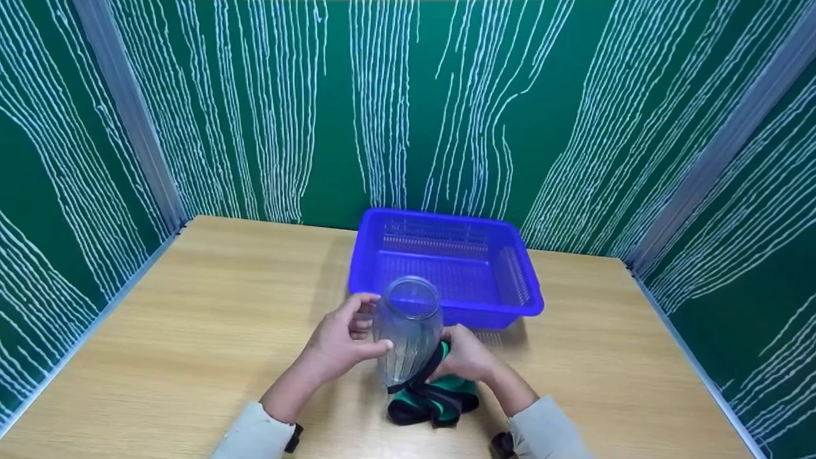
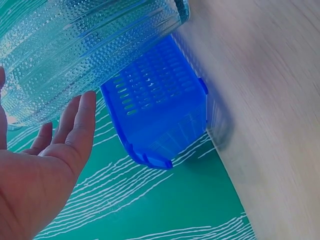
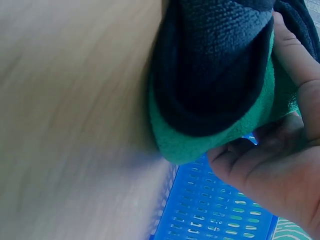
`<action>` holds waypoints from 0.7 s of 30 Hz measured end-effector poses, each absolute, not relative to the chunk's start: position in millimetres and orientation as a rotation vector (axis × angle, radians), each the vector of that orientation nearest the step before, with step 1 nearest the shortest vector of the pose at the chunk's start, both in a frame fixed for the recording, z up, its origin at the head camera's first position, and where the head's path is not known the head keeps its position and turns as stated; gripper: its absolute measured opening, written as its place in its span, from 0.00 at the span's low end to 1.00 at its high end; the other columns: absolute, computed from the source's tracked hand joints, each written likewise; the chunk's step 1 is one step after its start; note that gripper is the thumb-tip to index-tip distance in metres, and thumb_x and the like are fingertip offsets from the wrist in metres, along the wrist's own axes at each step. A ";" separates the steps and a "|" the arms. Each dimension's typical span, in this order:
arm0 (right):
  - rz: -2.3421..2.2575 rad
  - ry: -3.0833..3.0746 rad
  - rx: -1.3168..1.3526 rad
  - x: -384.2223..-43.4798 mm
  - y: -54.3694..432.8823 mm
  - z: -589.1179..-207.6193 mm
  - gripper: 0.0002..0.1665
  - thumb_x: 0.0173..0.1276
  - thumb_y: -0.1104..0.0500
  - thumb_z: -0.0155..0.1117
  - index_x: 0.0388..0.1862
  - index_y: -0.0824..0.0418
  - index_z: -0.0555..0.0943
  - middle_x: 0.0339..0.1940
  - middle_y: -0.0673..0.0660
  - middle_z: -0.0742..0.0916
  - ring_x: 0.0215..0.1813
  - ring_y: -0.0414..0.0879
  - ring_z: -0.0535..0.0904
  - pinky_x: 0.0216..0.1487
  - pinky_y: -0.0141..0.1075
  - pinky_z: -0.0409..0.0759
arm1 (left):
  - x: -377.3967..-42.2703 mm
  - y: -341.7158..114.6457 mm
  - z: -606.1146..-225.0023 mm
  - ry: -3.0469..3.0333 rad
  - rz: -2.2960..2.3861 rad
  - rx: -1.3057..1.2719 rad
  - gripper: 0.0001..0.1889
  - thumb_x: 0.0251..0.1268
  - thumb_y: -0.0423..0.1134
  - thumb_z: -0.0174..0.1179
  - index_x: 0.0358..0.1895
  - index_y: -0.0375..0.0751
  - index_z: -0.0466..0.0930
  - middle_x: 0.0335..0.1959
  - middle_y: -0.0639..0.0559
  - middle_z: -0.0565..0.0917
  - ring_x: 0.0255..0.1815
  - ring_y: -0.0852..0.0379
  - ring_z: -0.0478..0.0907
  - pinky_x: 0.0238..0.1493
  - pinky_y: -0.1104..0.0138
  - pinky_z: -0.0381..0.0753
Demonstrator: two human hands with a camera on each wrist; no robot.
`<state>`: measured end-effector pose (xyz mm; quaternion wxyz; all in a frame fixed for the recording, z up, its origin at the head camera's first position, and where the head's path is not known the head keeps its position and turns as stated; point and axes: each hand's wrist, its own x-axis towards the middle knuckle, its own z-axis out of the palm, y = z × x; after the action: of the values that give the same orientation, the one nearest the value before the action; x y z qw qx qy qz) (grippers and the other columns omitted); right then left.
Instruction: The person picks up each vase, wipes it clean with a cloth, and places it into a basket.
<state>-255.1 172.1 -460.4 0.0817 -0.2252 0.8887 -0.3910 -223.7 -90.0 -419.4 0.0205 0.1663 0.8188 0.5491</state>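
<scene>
A clear ribbed glass vase stands slightly tilted near the table's front, mouth up. Beside its left flank is my left hand, thumb and fingers loosely spread, fingertips right at the glass and the palm apart from it. The left wrist view shows the bumpy glass vase past the fingertips. With my right hand I grip a black, grey and green cloth against the vase's lower right side. Thick dark edging and green fabric show on the cloth in the right wrist view.
A blue perforated plastic basket sits behind the vase on the wooden table. Green walls with white wavy lines enclose the table at the back and both sides.
</scene>
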 end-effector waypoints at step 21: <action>-1.528 2.338 -0.682 -254.1 190.1 -437.5 0.45 0.42 0.66 0.79 0.63 0.56 0.75 0.60 0.55 0.82 0.61 0.47 0.73 0.63 0.33 0.73 | -216.8 -86.8 -419.0 2.604 1.666 0.578 0.38 0.49 0.59 0.70 0.64 0.57 0.64 0.58 0.51 0.77 0.58 0.50 0.77 0.58 0.57 0.80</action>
<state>-254.1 190.1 -437.5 0.1329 -0.2350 0.8061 -0.5266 -216.8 -86.8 -419.0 -0.0019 0.1837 0.8280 0.5298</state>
